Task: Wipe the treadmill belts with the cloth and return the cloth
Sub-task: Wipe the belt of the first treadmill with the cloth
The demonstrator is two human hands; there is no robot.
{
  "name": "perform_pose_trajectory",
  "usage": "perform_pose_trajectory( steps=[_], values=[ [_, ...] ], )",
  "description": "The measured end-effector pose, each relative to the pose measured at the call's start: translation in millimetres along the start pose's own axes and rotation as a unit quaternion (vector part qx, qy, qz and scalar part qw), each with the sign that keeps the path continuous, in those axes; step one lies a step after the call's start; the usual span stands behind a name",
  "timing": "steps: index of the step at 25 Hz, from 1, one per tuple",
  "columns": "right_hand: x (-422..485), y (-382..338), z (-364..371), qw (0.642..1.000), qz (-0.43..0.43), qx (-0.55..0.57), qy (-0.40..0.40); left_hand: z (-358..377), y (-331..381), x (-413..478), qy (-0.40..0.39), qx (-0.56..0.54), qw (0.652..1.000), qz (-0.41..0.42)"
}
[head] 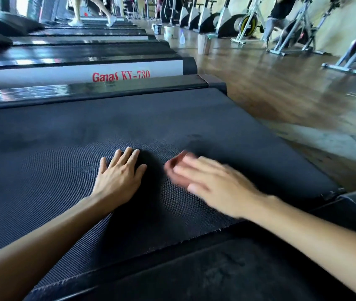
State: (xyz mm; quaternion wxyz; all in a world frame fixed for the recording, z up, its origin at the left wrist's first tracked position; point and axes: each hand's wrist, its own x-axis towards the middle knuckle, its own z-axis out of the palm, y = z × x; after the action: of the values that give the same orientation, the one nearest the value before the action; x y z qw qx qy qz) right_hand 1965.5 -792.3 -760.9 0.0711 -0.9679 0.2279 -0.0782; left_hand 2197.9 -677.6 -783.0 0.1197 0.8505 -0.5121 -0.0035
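Our left hand (118,179) lies flat on the treadmill belt (64,148), palm down, fingers straight and slightly spread, gripping nothing. Our right hand (211,183) is just beside it, to the right, low over the same belt; it is blurred, but its fingers look loosely extended and relaxed rather than clenched, and we cannot tell whether it touches the surface. The belt is dark and finely textured, filling the middle of the view, with a frayed edge (194,237) on its near side where it meets the black side rail (216,268). We cannot tell where the cloth is. On the far side of the belt runs a glossy black rail, and beyond it the neighbouring treadmill's white side panel (64,74) bears red lettering reading "Ganas KY-730". More treadmills line up farther off, and a person's legs (77,11) stand on one at the far left. To the right lies a wooden floor (281,88), with a spray bottle (182,38) and a pale bucket (169,31) near the treadmill ends, and exercise bikes (246,22) along the far right wall.
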Motion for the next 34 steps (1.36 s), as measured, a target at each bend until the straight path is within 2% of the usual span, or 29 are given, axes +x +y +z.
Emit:
perform_pose_trajectory(
  steps=[2, 3, 4, 6, 7, 8, 10, 11, 12, 14, 16, 17, 18, 20, 21, 22, 25, 26, 27, 30, 31, 32, 34],
  values=[
    [12.6, 7.7, -0.9, 0.987, 0.149, -0.045, 0.036, 4.4, -0.6, -2.5, 0.0, 0.002, 1.0, -0.001],
    [13.1, 0.9, 2.8, 0.986, 0.145, -0.067, 0.047, 5.8, -1.3, -3.1, 0.004, 0.002, 1.0, -0.001],
    [8.6, -11.0, 7.0, 0.993, 0.085, -0.074, 0.048, 6.9, -1.5, -3.1, 0.007, 0.004, 1.0, 0.001],
    [-2.2, -21.3, 10.0, 0.999, -0.047, -0.017, 0.016, 7.9, -3.6, -1.2, 0.012, 0.007, 1.0, 0.003],
    [1.1, -12.4, 4.3, 0.999, -0.053, 0.009, 0.002, 9.1, -5.4, 0.5, 0.014, 0.007, 1.0, 0.004],
    [13.3, 2.2, 0.6, 1.0, -0.009, 0.013, -0.001, 10.6, -8.3, 3.8, 0.015, 0.009, 1.0, 0.006],
    [42.7, 30.5, -3.2, 0.986, 0.16, -0.026, 0.031, 12.2, -14.6, 12.9, 0.013, 0.018, 1.0, 0.007],
    [53.3, 32.1, -2.2, 0.974, 0.214, -0.054, 0.041, 12.5, -17.6, 17.8, 0.012, 0.023, 1.0, 0.005],
    [58.9, 25.4, 2.4, 0.971, 0.221, -0.071, 0.048, 12.8, -20.5, 22.1, 0.011, 0.027, 1.0, 0.002],
    [51.5, -0.1, 11.9, 0.991, 0.095, -0.071, 0.055, 12.1, -23.6, 28.9, 0.015, 0.029, 0.999, 0.002],
    [38.3, -6.1, 3.8, 0.999, -0.024, -0.013, 0.018, 9.9, -25.8, 33.6, 0.029, 0.028, 0.999, 0.0],
    [41.4, 4.4, -1.3, 1.0, -0.028, 0.002, -0.001, 8.2, -26.6, 35.2, 0.033, 0.026, 0.999, -0.004],
    [52.8, 20.2, -3.6, 1.0, 0.018, 0.001, -0.012, 7.4, -27.7, 36.4, 0.032, 0.025, 0.999, -0.008],
    [80.8, 43.3, -6.0, 0.985, 0.173, -0.028, 0.005, 8.9, -28.6, 35.2, 0.026, 0.026, 0.999, -0.017],
    [92.0, 41.6, -2.8, 0.976, 0.214, -0.046, 0.015, 10.5, -28.5, 33.6, 0.022, 0.023, 0.999, -0.023],
    [98.4, 30.8, 2.5, 0.976, 0.207, -0.058, 0.022, 11.5, -28.1, 32.2, 0.02, 0.021, 0.999, -0.028],
    [82.5, -5.2, 14.1, 0.999, 0.036, -0.027, -0.003, 10.9, -27.5, 31.6, 0.024, 0.011, 0.999, -0.026],
    [77.6, -2.5, 11.8, 1.0, 0.006, -0.009, -0.012, 9.5, -29.2, 33.0, 0.02, 0.009, 0.999, -0.023],
    [79.8, 7.8, 8.5, 1.0, 0.013, -0.009, -0.013, 7.9, -30.5, 34.1, 0.012, 0.005, 1.0, -0.022],
    [109.7, 38.1, 1.4, 0.984, 0.176, -0.036, 0.014, 6.2, -35.1, 36.0, -0.004, 0.006, 1.0, -0.01],
    [116.1, 34.4, 3.3, 0.98, 0.194, -0.04, 0.032, 5.9, -36.8, 36.9, -0.003, 0.007, 1.0, -0.007],
    [116.0, 25.4, 7.7, 0.982, 0.178, -0.047, 0.043, 4.9, -37.4, 38.5, 0.001, 0.009, 1.0, -0.006],
    [102.1, 4.3, 17.5, 0.995, 0.084, -0.037, 0.049, 5.0, -40.9, 45.4, 0.015, 0.009, 1.0, -0.007]
  ],
)
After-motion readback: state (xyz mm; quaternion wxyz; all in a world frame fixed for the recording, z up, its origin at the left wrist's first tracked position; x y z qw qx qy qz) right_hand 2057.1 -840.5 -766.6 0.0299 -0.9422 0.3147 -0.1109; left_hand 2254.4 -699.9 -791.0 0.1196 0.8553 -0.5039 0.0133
